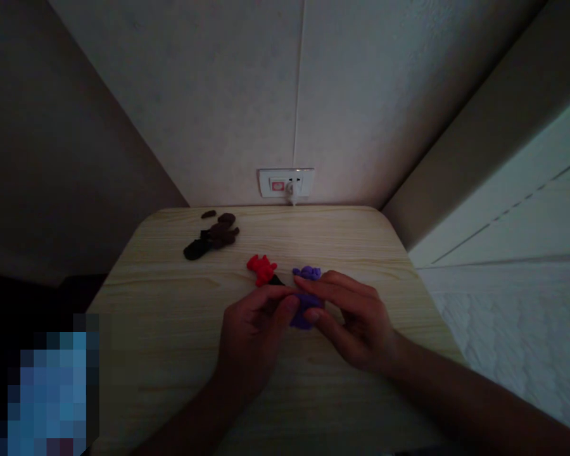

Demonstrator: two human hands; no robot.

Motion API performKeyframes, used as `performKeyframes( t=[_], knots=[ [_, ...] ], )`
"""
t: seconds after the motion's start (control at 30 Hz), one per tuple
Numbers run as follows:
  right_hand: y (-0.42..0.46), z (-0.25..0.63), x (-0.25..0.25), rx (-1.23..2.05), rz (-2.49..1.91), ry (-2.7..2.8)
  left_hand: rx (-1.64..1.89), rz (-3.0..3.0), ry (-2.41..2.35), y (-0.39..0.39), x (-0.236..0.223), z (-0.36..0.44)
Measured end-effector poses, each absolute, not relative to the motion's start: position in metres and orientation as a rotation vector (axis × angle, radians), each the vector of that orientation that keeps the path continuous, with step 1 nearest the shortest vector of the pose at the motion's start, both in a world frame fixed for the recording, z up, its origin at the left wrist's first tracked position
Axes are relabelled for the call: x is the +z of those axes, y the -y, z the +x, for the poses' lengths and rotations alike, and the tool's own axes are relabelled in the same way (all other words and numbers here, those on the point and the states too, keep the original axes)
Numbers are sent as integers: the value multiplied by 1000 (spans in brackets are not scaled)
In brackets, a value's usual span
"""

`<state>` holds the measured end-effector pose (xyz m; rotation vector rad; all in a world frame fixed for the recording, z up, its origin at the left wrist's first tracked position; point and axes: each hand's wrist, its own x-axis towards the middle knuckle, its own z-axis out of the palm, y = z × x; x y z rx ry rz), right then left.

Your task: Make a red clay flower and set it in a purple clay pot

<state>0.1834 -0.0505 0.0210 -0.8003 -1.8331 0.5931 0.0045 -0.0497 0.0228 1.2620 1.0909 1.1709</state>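
A purple piece of modelling clay is pinched between both hands above the table. My left hand grips its left side with the thumb and bent fingers. On its right side, the thumb and fingertips of my right hand press against it. Just beyond the fingers lies a small purple figure, partly covered by my right hand. A red figure rests farther left, with a black piece beside it, half hidden behind my left hand.
Several dark brown lumps and a black lump lie at the back left of the light wooden table. On the wall behind is a socket plate with a plug in it.
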Motion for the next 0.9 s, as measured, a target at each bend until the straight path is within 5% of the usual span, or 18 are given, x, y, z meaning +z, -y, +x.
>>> performKeyframes(
  t=[0.9],
  knots=[
    [52, 182, 17, 649, -798, 1826, 1147, 1197, -1055, 48, 22, 6]
  ],
)
